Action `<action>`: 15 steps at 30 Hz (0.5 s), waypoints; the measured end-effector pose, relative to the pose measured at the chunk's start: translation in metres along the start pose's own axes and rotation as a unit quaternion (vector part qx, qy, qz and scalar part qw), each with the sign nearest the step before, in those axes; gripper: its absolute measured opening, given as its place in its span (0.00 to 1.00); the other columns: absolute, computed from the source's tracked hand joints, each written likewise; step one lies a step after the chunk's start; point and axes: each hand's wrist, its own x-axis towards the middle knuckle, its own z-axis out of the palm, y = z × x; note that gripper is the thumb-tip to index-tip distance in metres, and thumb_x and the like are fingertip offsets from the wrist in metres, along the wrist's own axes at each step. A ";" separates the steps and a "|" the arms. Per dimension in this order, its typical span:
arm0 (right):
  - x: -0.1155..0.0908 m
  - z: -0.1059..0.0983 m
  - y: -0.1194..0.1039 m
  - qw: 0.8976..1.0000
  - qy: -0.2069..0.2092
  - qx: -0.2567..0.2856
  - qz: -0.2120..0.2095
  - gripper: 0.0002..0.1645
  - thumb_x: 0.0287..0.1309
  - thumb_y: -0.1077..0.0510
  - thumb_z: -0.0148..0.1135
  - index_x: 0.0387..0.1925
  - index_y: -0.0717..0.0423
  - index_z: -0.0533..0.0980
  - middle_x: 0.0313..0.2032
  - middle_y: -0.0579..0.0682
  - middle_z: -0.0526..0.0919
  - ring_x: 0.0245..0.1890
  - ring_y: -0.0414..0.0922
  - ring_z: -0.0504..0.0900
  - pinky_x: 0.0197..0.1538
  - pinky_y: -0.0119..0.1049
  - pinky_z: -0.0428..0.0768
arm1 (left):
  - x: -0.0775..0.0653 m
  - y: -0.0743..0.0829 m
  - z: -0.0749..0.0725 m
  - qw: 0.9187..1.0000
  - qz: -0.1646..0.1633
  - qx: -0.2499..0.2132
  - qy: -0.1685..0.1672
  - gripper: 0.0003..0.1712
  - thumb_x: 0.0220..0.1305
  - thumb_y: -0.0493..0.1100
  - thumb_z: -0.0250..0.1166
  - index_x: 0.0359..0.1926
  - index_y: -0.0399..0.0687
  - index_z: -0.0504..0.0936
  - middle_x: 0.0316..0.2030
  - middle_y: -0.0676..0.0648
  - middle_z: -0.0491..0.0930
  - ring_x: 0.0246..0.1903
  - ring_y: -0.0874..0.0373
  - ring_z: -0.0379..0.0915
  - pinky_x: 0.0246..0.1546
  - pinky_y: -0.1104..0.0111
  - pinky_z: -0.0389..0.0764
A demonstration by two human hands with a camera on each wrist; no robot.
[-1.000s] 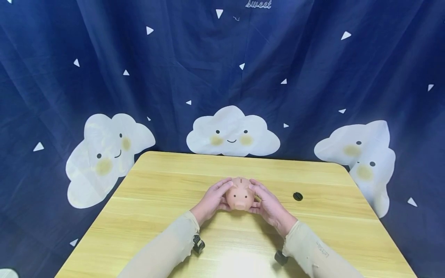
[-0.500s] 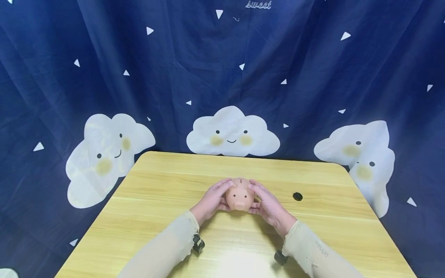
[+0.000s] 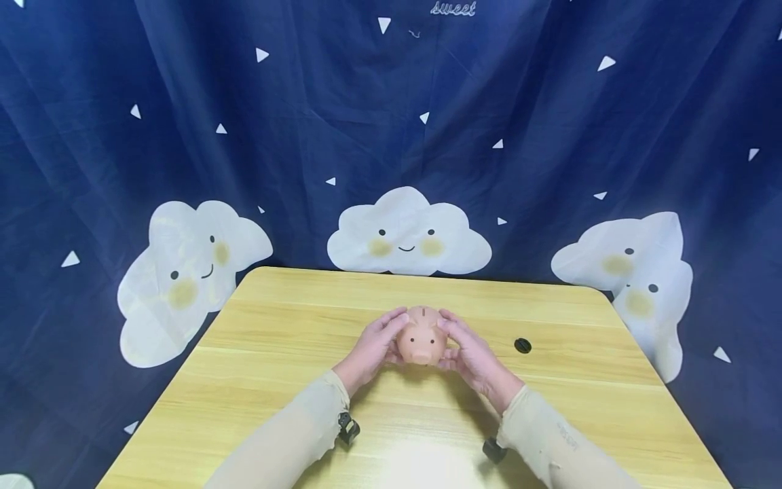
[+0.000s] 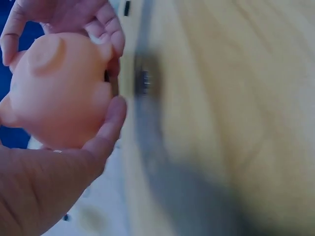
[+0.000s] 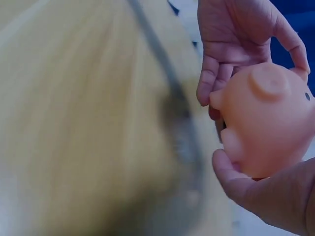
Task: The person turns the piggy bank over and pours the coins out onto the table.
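A pink piggy bank [image 3: 421,339], its face towards me and a slot in its top, is held a little above the wooden table between both hands. My left hand [image 3: 374,345] grips its left side with curled fingers. On the opposite side, my right hand [image 3: 476,354] holds it the same way. Seen close in the left wrist view, the piggy bank [image 4: 64,93] shows its snout and stubby feet. A dark spot shows at its underside there. In the right wrist view, fingers of both hands wrap around the piggy bank [image 5: 268,118].
A small round black cap [image 3: 523,346] lies on the table [image 3: 293,326] to the right of the hands. Behind the table hangs a dark blue curtain [image 3: 293,136] with smiling clouds and white triangles. The table's far edge runs just in front of it.
Between half a second ago and now, both hands have raised the piggy bank slightly. Before that it stayed still. The black cap has not moved.
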 end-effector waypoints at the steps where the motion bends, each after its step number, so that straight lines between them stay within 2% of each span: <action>1: -0.002 0.001 -0.005 0.999 -0.004 -0.012 -0.038 0.42 0.76 0.47 0.58 0.84 0.46 0.56 0.79 0.61 0.60 0.56 0.48 0.83 0.58 0.41 0.85 | -0.001 0.005 0.002 0.999 0.037 0.012 0.005 0.39 0.78 0.59 0.62 0.81 0.50 0.65 0.74 0.35 0.72 0.48 0.53 0.86 0.45 0.60 0.91; 2: -0.004 0.001 -0.010 0.996 -0.011 -0.027 -0.085 0.41 0.76 0.51 0.58 0.84 0.48 0.57 0.79 0.60 0.61 0.57 0.47 0.83 0.58 0.39 0.85 | -0.003 0.011 0.004 0.996 0.084 0.027 0.011 0.37 0.79 0.55 0.62 0.81 0.50 0.66 0.74 0.36 0.72 0.49 0.52 0.86 0.45 0.61 0.91; 4: -0.008 0.003 -0.018 0.980 -0.022 -0.059 -0.187 0.40 0.75 0.57 0.58 0.83 0.53 0.58 0.77 0.62 0.64 0.60 0.44 0.82 0.60 0.36 0.85 | -0.007 0.022 0.007 0.982 0.182 0.056 0.020 0.35 0.77 0.48 0.63 0.80 0.46 0.67 0.73 0.34 0.74 0.52 0.46 0.84 0.46 0.61 0.92; 5: -0.010 0.003 -0.020 0.971 -0.023 -0.075 -0.224 0.39 0.74 0.59 0.57 0.82 0.55 0.58 0.76 0.62 0.64 0.62 0.43 0.81 0.61 0.35 0.84 | -0.008 0.026 0.009 0.974 0.215 0.067 0.025 0.35 0.77 0.46 0.63 0.80 0.44 0.68 0.71 0.32 0.75 0.53 0.42 0.84 0.46 0.61 0.92; 6: -0.011 0.002 -0.021 0.967 -0.018 -0.084 -0.241 0.39 0.75 0.60 0.57 0.82 0.55 0.59 0.76 0.62 0.65 0.63 0.42 0.80 0.61 0.33 0.83 | -0.009 0.028 0.011 0.970 0.229 0.074 0.031 0.34 0.77 0.45 0.62 0.80 0.45 0.68 0.71 0.32 0.75 0.53 0.40 0.84 0.48 0.61 0.91; 7: -0.011 0.002 -0.021 0.968 -0.019 -0.081 -0.237 0.39 0.75 0.59 0.57 0.82 0.55 0.58 0.76 0.63 0.65 0.63 0.42 0.80 0.62 0.34 0.84 | -0.010 0.028 0.012 0.971 0.225 0.074 0.031 0.35 0.77 0.46 0.62 0.80 0.45 0.68 0.71 0.32 0.75 0.53 0.39 0.84 0.48 0.61 0.91; 8: -0.010 0.001 -0.019 0.974 -0.017 -0.072 -0.213 0.39 0.75 0.57 0.58 0.82 0.54 0.59 0.76 0.63 0.65 0.61 0.44 0.82 0.61 0.35 0.84 | -0.009 0.026 0.013 0.976 0.203 0.067 0.030 0.35 0.77 0.49 0.63 0.80 0.46 0.68 0.70 0.31 0.75 0.52 0.40 0.84 0.47 0.60 0.92; 9: -0.010 0.000 -0.016 0.983 -0.012 -0.061 -0.174 0.40 0.76 0.54 0.58 0.82 0.52 0.59 0.75 0.62 0.65 0.58 0.44 0.83 0.60 0.35 0.85 | -0.009 0.022 0.013 0.984 0.168 0.057 0.029 0.36 0.77 0.52 0.63 0.80 0.48 0.68 0.71 0.32 0.75 0.51 0.42 0.84 0.46 0.60 0.91; 11: -0.007 -0.002 -0.006 0.996 0.002 -0.038 -0.077 0.40 0.77 0.48 0.58 0.83 0.47 0.58 0.75 0.63 0.66 0.53 0.44 0.86 0.58 0.37 0.85 | -0.006 0.009 0.013 0.996 0.074 0.036 0.026 0.37 0.79 0.58 0.61 0.81 0.52 0.66 0.73 0.34 0.74 0.50 0.49 0.85 0.47 0.60 0.91; 13: -0.003 -0.004 0.004 1.000 0.014 -0.018 -0.005 0.40 0.76 0.45 0.58 0.83 0.44 0.58 0.74 0.65 0.68 0.48 0.47 0.88 0.55 0.40 0.86 | -0.003 -0.004 0.012 1.000 0.008 0.021 0.022 0.38 0.79 0.61 0.59 0.82 0.53 0.65 0.72 0.34 0.74 0.47 0.52 0.85 0.45 0.59 0.91; 15: 0.000 -0.006 0.012 1.000 0.018 -0.018 0.017 0.40 0.77 0.45 0.56 0.83 0.42 0.57 0.72 0.67 0.70 0.45 0.49 0.88 0.53 0.41 0.86 | -0.002 -0.013 0.012 1.000 -0.008 0.014 0.017 0.39 0.80 0.60 0.58 0.82 0.51 0.64 0.71 0.32 0.74 0.44 0.52 0.86 0.43 0.56 0.92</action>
